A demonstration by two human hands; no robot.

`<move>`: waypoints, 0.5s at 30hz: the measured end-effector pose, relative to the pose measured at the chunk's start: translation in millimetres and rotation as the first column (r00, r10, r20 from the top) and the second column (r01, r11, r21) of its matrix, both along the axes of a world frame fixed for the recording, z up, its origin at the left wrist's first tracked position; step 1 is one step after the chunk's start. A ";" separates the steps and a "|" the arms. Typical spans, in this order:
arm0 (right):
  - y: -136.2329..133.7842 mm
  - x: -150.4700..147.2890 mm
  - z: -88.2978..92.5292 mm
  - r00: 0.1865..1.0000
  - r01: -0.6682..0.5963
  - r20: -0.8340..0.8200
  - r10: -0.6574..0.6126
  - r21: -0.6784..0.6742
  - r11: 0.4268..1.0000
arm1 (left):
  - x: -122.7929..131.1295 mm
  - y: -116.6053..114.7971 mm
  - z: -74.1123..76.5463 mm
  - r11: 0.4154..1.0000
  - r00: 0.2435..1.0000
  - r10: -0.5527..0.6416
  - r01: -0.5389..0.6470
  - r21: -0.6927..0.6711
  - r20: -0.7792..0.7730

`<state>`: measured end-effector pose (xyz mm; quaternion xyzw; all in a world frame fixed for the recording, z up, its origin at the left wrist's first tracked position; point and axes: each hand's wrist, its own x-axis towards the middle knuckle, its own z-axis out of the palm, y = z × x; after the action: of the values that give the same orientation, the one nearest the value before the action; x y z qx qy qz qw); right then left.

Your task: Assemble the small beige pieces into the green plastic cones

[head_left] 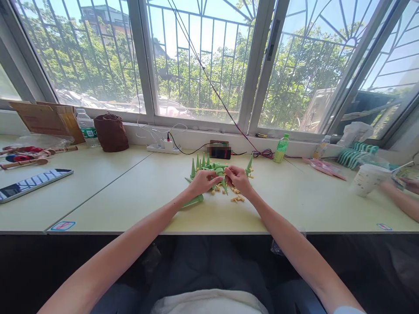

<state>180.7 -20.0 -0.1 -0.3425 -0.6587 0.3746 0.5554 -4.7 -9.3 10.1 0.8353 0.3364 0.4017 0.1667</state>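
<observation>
My left hand (205, 181) has its fingers closed on a green plastic cone (224, 186), which is tilted with its narrow tip pointing down toward me. Close beside it, my right hand (238, 179) pinches at the cone's wide end; whatever small part sits between those fingertips is too small to make out. Several more green cones (193, 169) stand upright behind my left hand, and others lie in a pile there. One cone (195, 200) lies flat by my left wrist, and another upright cone (249, 165) is beyond my right hand. Small yellow pieces (237, 199) are scattered below my hands.
A dark phone-like device (220, 151) stands behind the cones, near a white power strip (163, 148). A green bottle (281, 149) is at the back right. Further right are a lidded cup (369, 179) and another person's arm (401, 198). A tablet (34, 183) lies left.
</observation>
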 end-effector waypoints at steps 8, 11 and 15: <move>-0.7 0.7 1.5 0.998 -0.041 -0.045 0.038 -0.054 0.998 | 0.6 -0.5 -0.3 0.999 0.999 0.025 -0.026 0.045 0.038; -1.8 0.4 2.3 0.997 -0.054 -0.053 0.050 -0.064 0.996 | 0.3 1.0 -1.7 0.998 0.999 0.010 -0.013 0.064 0.050; -3.2 0.8 3.3 0.997 -0.071 -0.044 0.068 -0.080 0.994 | 0.1 3.0 -4.3 0.994 0.999 -0.022 0.017 0.112 0.042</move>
<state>181.5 -23.2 3.2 -0.3340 -0.6428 0.4272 0.5411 -4.6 -6.3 5.7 0.8375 0.3017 0.4364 0.1309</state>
